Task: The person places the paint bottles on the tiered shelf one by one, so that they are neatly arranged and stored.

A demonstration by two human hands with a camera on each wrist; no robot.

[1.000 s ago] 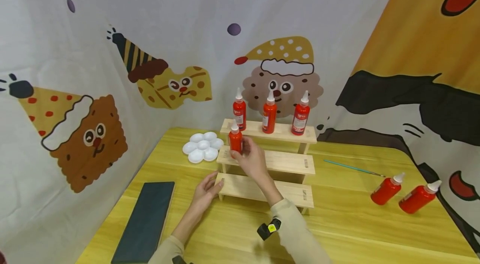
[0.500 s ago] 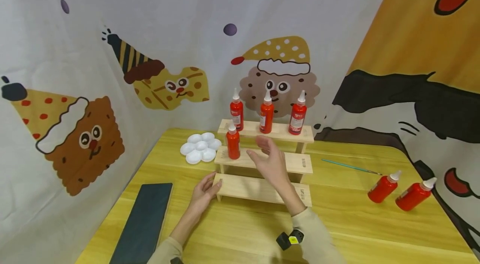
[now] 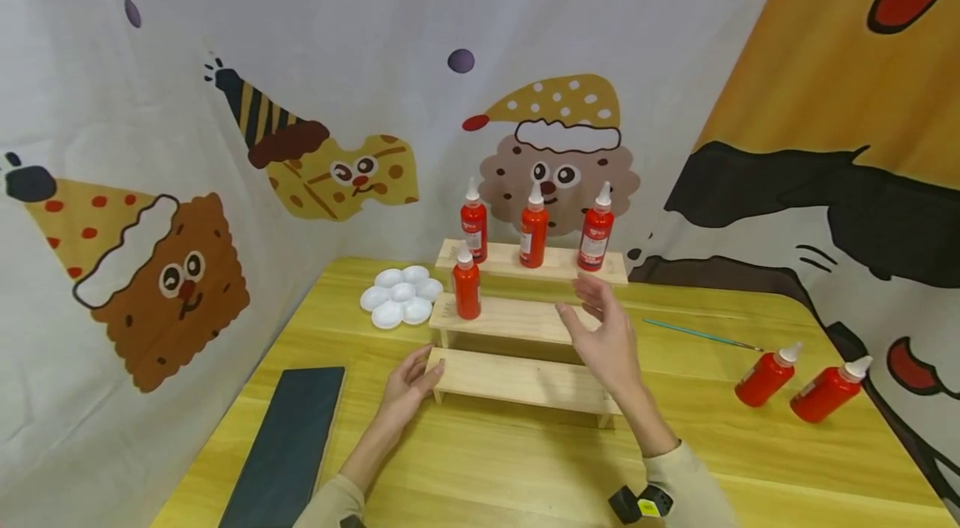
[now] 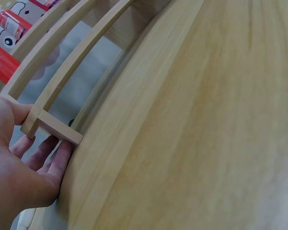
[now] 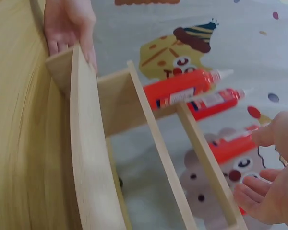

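Observation:
A three-step wooden display stand (image 3: 525, 380) stands on the table. My left hand (image 3: 407, 386) grips the left end of its lowest step, thumb on top and fingers around the short leg (image 4: 60, 128) in the left wrist view. My right hand (image 3: 607, 341) hovers over the right end of the middle step, fingers spread and holding nothing. A red paint bottle (image 3: 467, 293) with a white nozzle stands upright at the left of the middle step. Along the top step stand a left bottle (image 3: 474, 230), a centre bottle (image 3: 533, 235) and a right bottle (image 3: 596, 238).
Two more red bottles, a nearer one (image 3: 765, 380) and an outer one (image 3: 827, 395), are on the table at right. A thin turquoise paintbrush (image 3: 701, 334) lies behind them. A white flower-shaped palette (image 3: 402, 291) and a dark flat board (image 3: 288, 445) lie at left.
My right hand has let go of the red bottle on the middle step and moved right. The left hand stays on the stand.

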